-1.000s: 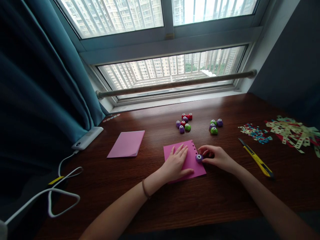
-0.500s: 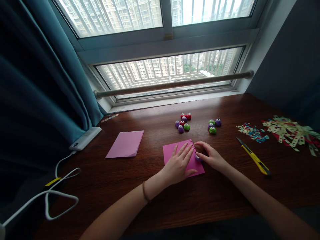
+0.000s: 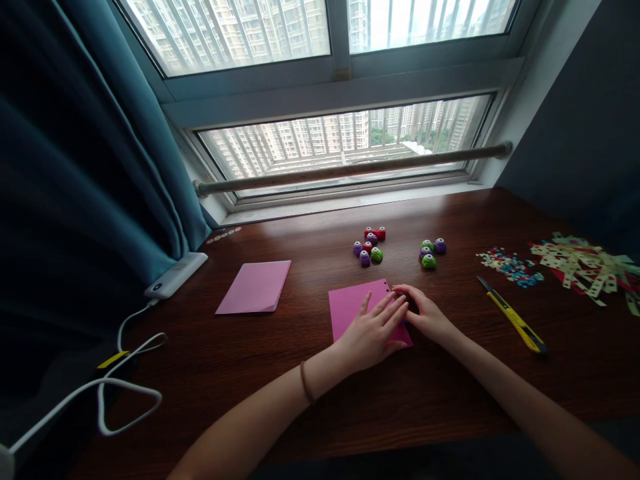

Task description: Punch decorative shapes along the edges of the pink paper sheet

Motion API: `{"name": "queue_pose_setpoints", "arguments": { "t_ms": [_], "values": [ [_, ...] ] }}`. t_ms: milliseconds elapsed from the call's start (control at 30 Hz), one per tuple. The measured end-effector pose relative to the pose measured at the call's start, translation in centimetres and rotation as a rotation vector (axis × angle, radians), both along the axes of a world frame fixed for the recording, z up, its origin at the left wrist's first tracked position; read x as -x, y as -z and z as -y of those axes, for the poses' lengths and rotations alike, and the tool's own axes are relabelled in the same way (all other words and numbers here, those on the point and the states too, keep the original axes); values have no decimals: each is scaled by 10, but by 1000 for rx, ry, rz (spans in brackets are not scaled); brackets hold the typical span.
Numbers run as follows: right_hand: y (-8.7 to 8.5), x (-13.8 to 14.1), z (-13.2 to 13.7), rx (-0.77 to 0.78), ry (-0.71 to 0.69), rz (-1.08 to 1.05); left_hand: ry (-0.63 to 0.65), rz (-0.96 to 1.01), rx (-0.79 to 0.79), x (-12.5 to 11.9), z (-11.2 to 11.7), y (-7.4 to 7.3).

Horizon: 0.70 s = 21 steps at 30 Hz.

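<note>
My left hand [image 3: 373, 335] lies open over a pink sheet of paper [image 3: 345, 308]. Its fingertips reach the paper's right edge and meet my right hand [image 3: 425, 315]. The fingers of my right hand curl around a small purple craft punch [image 3: 405, 322] at that edge. Only a sliver of the punch shows; the hands cover the rest. A few small dark holes run along the sheet near its top right corner. Beyond the paper stand several red, purple and green craft punches [image 3: 377, 255], with another green and purple group [image 3: 429, 261] to their right.
A stack of pink paper [image 3: 254, 287] lies left. On the right are a yellow utility knife [image 3: 515, 320] with its blade out, coloured paper bits [image 3: 513, 267] and a heap of punched paper strips [image 3: 583, 263]. A white power strip [image 3: 177, 275] sits by the curtain.
My left hand has slid right, so its fingers now cover most of the purple craft punch. My right hand stays at the paper's edge. The whole view has shifted slightly.
</note>
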State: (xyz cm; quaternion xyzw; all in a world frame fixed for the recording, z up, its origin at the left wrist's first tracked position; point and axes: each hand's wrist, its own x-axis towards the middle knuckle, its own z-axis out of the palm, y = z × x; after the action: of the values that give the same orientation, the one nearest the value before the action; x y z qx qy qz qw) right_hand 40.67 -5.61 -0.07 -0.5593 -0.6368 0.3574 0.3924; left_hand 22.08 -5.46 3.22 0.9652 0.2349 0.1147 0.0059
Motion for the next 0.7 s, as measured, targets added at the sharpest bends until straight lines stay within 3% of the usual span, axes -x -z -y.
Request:
{"name": "queue_pose_setpoints", "arguments": {
  "t_ms": [700],
  "values": [
    [8,3,-8,56,64,22,-2,30,37,-2,4,-1]
  ]
}}
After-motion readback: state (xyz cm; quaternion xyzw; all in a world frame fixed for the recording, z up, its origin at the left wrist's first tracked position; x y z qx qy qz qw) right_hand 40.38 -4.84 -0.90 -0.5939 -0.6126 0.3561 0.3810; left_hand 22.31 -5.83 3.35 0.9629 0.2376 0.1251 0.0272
